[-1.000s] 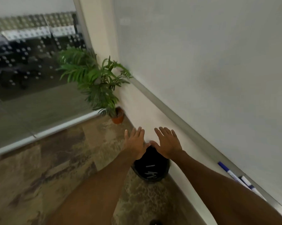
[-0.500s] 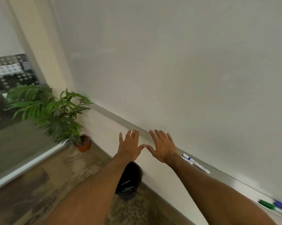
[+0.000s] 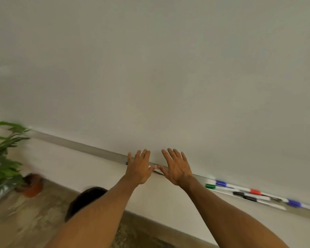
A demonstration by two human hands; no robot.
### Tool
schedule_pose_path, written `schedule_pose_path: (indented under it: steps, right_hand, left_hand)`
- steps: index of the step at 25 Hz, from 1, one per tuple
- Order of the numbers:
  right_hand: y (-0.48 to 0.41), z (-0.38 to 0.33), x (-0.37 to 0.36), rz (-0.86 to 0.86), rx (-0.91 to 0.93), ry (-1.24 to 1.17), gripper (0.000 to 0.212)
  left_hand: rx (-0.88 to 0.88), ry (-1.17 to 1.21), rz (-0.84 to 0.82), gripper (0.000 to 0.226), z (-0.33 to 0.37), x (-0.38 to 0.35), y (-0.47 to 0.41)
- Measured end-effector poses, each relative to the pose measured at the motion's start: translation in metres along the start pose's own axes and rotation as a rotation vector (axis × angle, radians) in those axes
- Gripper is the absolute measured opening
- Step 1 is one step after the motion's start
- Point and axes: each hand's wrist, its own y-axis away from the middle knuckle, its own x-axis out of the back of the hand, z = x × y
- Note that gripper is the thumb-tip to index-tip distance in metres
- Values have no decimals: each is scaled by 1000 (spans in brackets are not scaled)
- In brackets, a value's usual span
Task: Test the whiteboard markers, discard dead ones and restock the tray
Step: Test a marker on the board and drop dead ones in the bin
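Capped markers (image 3: 221,183) in green, blue, red and black lie at the right of the tray (image 3: 82,146) under the whiteboard (image 3: 168,77). Just left of them, the left hand (image 3: 139,169) and right hand (image 3: 177,169) are spread flat, holding nothing. A dark bin (image 3: 86,197) stands on the floor below, and a potted plant (image 3: 4,158) is at the far left.

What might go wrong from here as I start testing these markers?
The colour-capped white markers lie crowded on the narrow silver metal tray; picking one may knock others off.
The round black bin sits low to the left, so tossed markers might miss.
A blue-tipped marker half hidden behind the left hand could get skipped.
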Motion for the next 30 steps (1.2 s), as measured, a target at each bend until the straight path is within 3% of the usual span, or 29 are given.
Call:
schedule_pose_path:
  steps: [2,4,11,19,23,25,28,30]
  right_hand:
    - [18,38,2,-3,-37,2,104]
    - [39,80,0,-14,-82,-9,116]
    - [113,204,-9,-50,-176,-16,112]
    - [201,311,-23,-112,-267,-22,81]
    - [233,350,-34,-150,-331,-7,116]
    - [244,367,-37,-143,-356,-13,110]
    - [254,389,-39,-152,-387,-21,71]
    - [259,401,-43,-160,-405,-32,60]
  left_hand:
    - [-42,-2,-44,71,41,-7,-9]
    - [-81,3,-63,71,88,-15,-15]
    - [-156,32,-126,73,226,-50,-16]
    - [-234,83,-175,68,354,-101,6]
    - [-225,80,-259,73,397,-124,14]
    - [-233,74,-279,74,416,-132,15]
    - [-269,50,-305,73,445,-140,12]
    - [-277,52,-326,73,460,-145,10]
